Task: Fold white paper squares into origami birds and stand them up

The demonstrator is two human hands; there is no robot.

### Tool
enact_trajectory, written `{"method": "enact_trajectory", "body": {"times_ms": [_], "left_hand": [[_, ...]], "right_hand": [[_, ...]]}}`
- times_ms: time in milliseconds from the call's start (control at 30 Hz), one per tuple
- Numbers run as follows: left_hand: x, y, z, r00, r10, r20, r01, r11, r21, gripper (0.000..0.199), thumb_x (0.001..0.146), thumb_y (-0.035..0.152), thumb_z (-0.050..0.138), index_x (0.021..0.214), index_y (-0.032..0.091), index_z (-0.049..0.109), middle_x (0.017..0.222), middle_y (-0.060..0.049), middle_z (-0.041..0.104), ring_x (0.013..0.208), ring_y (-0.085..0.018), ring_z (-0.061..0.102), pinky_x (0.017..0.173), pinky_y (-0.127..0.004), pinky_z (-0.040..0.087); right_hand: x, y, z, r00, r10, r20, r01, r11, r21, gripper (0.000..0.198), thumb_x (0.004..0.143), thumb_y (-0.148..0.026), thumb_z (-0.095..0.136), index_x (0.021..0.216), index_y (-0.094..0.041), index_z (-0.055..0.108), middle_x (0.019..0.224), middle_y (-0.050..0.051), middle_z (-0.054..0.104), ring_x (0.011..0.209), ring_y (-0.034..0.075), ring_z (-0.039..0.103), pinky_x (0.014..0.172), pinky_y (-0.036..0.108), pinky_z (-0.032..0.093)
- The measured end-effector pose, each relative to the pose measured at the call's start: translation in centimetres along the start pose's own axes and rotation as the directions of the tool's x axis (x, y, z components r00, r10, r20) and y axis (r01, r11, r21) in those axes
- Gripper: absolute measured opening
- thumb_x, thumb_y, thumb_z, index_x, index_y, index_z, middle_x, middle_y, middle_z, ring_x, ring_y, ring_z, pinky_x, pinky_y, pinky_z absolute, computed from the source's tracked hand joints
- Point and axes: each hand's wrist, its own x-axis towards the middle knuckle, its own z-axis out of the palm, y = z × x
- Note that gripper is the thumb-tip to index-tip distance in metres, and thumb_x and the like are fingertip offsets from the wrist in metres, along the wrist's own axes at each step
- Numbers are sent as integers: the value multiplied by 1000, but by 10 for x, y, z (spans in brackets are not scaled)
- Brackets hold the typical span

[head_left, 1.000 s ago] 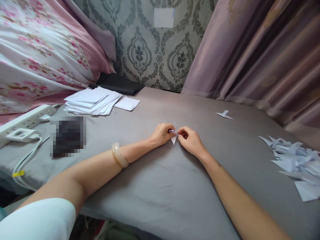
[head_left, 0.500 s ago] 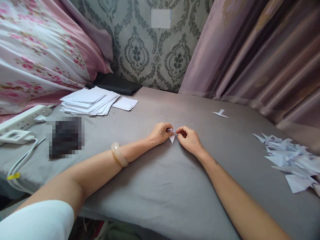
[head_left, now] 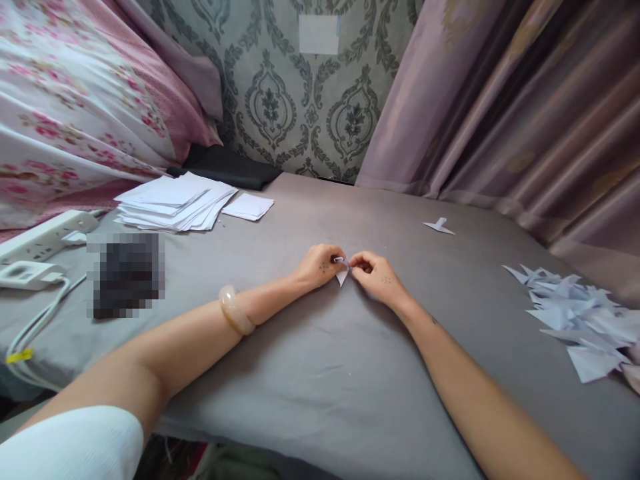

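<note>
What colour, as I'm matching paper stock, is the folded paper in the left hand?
The folded paper is white, shown in the head view.

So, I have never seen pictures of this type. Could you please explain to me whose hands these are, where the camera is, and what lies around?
There is no machine here. The left hand and the right hand are a person's own, bare. The camera is worn on that person's head, looking forward and down.

The left hand holds a small folded paper. The right hand is at its edge; its exact grip is too small to tell.

On the grey cloth lie a large paper stack, a smaller stack, one separate folded piece and, on the right, a pile of folded papers. At the left edge is a white power strip.
</note>
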Motion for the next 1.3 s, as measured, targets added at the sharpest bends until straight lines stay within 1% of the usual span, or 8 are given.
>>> {"method": "enact_trajectory", "body": {"times_ms": [200,367,567,800,933,1067,1200,1300], "left_hand": [[3,-5,3,1000,19,5,-19,995,94,17,74,20,58,84,16,71,66,-1,64,61,-12,53,61,-22,39],[4,-9,5,999,46,9,-47,990,131,17,76,22,58,85,16,71,68,-3,65,63,-14,55,62,-23,40],[3,-7,3,996,83,25,-86,986,146,19,77,20,56,87,17,72,73,-5,67,66,-16,57,64,-25,42],[3,-8,4,994,106,32,-110,986,129,21,77,16,55,89,17,72,75,-6,68,70,-17,60,68,-26,44],[3,-8,2,995,93,40,-97,987,124,22,77,17,55,90,16,73,77,-7,69,73,-18,61,68,-25,44],[2,-7,1,995,84,45,-89,990,112,23,80,19,54,90,16,74,78,-8,70,73,-18,62,68,-25,44],[2,-8,1,995,84,44,-89,990,108,23,79,18,55,90,15,74,78,-8,71,73,-17,63,68,-25,45],[2,-8,0,995,90,47,-95,990,105,23,79,18,55,91,15,75,76,-7,71,71,-17,62,68,-25,45]], "right_hand": [[2,-4,-3,998,66,23,-68,995,72,17,67,-23,50,79,-19,63,74,1,66,66,14,58,66,28,46],[6,-18,-7,985,167,43,-167,986,10,17,67,-23,51,75,-18,65,73,2,66,67,14,58,67,28,46],[11,-31,-10,969,233,77,-229,972,-62,16,70,-27,52,71,-18,66,70,3,66,66,15,59,56,24,43],[16,-50,-6,907,418,45,-413,906,-94,34,78,-45,56,62,-16,63,63,6,62,58,13,55,48,22,38],[20,-54,-4,884,467,34,-459,878,-135,27,79,-36,59,63,-15,64,60,4,61,57,10,54,48,19,39],[24,-54,-3,866,501,-6,-493,851,-183,17,74,-25,63,59,-14,63,54,2,58,52,10,52,46,18,37],[29,-59,-1,844,536,-28,-530,823,-203,17,67,-19,69,53,-15,60,48,1,55,50,10,52,43,18,36],[31,-66,0,818,576,-17,-567,800,-193,17,68,-16,68,53,-14,59,51,2,56,49,9,51,44,18,38]]}}
